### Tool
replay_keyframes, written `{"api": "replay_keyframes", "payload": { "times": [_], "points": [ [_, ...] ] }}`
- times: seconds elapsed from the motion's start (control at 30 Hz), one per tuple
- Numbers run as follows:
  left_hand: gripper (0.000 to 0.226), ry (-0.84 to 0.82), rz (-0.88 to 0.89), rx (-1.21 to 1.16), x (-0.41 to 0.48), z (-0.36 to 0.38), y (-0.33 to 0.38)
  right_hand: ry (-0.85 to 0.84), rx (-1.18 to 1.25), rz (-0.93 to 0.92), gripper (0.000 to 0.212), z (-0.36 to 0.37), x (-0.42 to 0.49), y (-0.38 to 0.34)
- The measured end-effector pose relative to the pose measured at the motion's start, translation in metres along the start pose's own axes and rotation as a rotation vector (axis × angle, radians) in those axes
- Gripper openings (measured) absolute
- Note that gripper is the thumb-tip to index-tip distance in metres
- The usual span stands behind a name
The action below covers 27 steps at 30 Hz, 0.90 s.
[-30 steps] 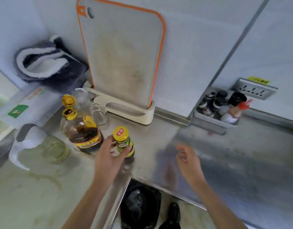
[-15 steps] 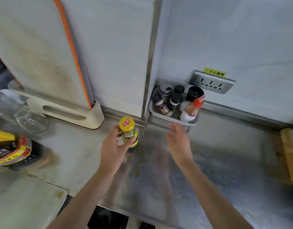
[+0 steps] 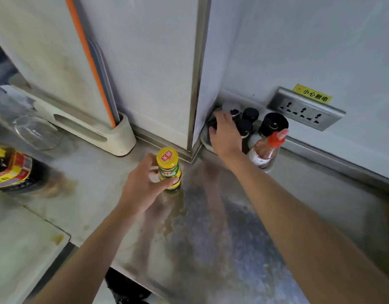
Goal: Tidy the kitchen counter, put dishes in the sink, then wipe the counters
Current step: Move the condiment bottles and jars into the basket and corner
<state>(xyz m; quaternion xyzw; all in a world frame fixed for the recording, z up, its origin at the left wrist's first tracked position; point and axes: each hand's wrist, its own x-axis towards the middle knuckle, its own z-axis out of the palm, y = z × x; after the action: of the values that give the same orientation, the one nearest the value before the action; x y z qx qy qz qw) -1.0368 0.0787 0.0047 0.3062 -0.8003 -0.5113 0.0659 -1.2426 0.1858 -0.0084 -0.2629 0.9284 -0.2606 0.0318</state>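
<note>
My left hand grips a small jar with a yellow lid and green label, upright on the steel counter near the wall corner. My right hand reaches into the small condiment tray in the corner and lies over the dark-capped bottles at its left end; whether its fingers hold one is hidden. A bottle with an orange-red cap stands at the tray's front right.
A cutting board with an orange rim stands in a cream holder at left. A clear glass and a big oil bottle sit far left. A wall socket strip lies behind the tray. Brownish stains mark the counter.
My right hand has moved forward from above the counter into the condiment tray. My left hand with the jar has come closer to the corner, and the view has shifted right.
</note>
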Motion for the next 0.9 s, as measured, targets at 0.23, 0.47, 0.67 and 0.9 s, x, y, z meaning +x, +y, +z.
{"api": "replay_keyframes", "payload": {
  "times": [0.23, 0.47, 0.67, 0.9],
  "points": [
    [0.047, -0.044, 0.036, -0.039, -0.002, -0.001, 0.001, -0.147, -0.245, -0.033, 0.040, 0.001, 0.005, 0.000],
    [0.048, -0.056, -0.002, -0.124, -0.003, 0.003, 0.001, -0.070, -0.496, -0.137, 0.020, -0.016, -0.034, 0.014],
    [0.046, -0.034, 0.036, -0.122, -0.006, 0.004, 0.001, 0.039, -0.508, -0.084, 0.037, -0.030, -0.048, 0.025],
    [0.044, -0.081, 0.118, -0.203, -0.012, 0.015, 0.019, 0.105, -0.364, 0.120, 0.023, -0.043, -0.067, 0.033]
  ]
}}
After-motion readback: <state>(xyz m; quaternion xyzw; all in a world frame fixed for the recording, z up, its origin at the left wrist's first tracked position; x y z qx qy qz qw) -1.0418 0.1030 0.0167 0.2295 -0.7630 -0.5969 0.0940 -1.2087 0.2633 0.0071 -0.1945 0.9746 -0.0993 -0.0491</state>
